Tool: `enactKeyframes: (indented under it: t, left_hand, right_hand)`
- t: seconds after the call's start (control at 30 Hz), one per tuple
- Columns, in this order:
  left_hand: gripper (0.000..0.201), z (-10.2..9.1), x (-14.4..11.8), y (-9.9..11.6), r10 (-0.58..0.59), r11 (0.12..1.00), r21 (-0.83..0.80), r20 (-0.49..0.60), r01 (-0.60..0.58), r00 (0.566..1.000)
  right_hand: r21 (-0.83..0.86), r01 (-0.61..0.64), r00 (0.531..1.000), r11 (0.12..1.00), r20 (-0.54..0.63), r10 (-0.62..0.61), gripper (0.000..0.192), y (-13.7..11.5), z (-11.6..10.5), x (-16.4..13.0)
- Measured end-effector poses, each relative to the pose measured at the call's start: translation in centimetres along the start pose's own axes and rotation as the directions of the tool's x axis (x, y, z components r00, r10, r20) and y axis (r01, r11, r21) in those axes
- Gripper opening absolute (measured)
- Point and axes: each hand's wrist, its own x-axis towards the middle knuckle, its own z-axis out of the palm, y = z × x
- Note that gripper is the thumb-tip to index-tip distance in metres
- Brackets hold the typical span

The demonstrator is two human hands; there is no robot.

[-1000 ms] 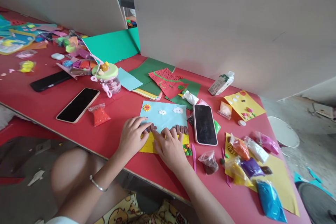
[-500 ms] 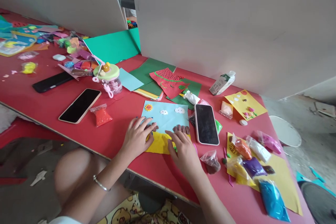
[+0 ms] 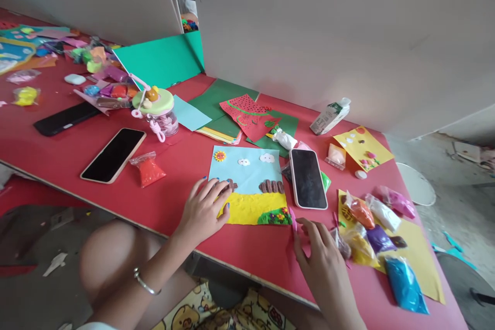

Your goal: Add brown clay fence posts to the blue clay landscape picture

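A clay picture on a light blue sheet lies at the table's front, with a smiling sun, two white clouds and brown clay pieces. Its lower part is a yellow clay strip with a green flowered patch at the right corner. My left hand rests flat over the picture's left edge, fingers spread, covering some brown clay. Beside the right edge lies a slim pink tool. My right hand is at its lower end, thumb and forefinger apart; a firm grip is not visible.
A phone lies right of the picture, another phone to the left near a bag of red clay. Several clay bags, including a blue one, cover the right side. A lidded jar and a carton stand farther back.
My right hand has left the yellow strip and moved right to the pink tool, uncovering the flowered green patch. My left hand stays on the picture's left side. The view has shifted slightly.
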Motion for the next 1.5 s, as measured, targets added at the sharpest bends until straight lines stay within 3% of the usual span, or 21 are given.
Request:
enactKeyframes:
  t: [0.2,0.37,0.63,0.77,0.9,1.07,1.23,1.37,1.5]
  left_hand:
    - [0.036,0.1,-0.1,0.1,0.020,1.000,0.016,-0.011,-0.020,1.000]
    - [0.035,0.1,0.0,0.2,0.040,0.999,0.025,0.018,-0.040,0.999]
    - [0.046,0.4,0.3,0.1,-0.099,0.994,-0.033,0.118,0.103,0.988]
    - [0.047,0.5,0.2,0.1,-0.106,0.993,-0.045,0.121,0.112,0.987]
    - [0.045,0.6,0.2,0.1,-0.085,0.995,-0.042,0.099,0.090,0.991]
    - [0.046,0.6,0.2,0.1,-0.072,0.996,-0.045,0.077,0.076,0.994]
    - [0.036,0.5,0.1,0.0,-0.060,0.998,-0.022,0.045,0.061,0.997]
    - [0.034,0.8,0.0,0.1,-0.049,0.999,-0.002,0.015,0.049,0.999]
    - [0.042,1.0,-0.1,0.1,-0.062,0.998,-0.001,0.023,0.062,0.998]
  right_hand:
    - [-0.101,0.008,0.995,0.995,0.100,0.002,0.022,0.9,0.9,0.1]
    - [-0.231,0.030,0.994,0.973,0.113,-0.004,0.021,0.4,0.9,0.6]
    - [-0.434,-0.060,0.941,0.899,0.277,0.196,0.024,-0.2,0.8,2.5]
    - [-0.479,-0.051,0.908,0.876,0.343,0.241,0.016,-1.0,0.5,3.4]
    - [-0.482,-0.031,0.916,0.875,0.337,0.219,0.015,-1.2,0.4,4.0]
    - [-0.338,-0.054,0.916,0.940,0.357,0.181,0.016,-0.2,-0.1,3.8]
    - [0.024,-0.084,0.959,0.996,0.275,0.074,0.010,-0.5,-2.5,3.5]
    - [0.350,-0.111,0.979,0.930,0.200,0.042,0.022,-2.7,-3.6,4.6]
    - [0.552,-0.079,0.992,0.830,0.129,0.009,0.023,-4.9,-2.5,6.6]
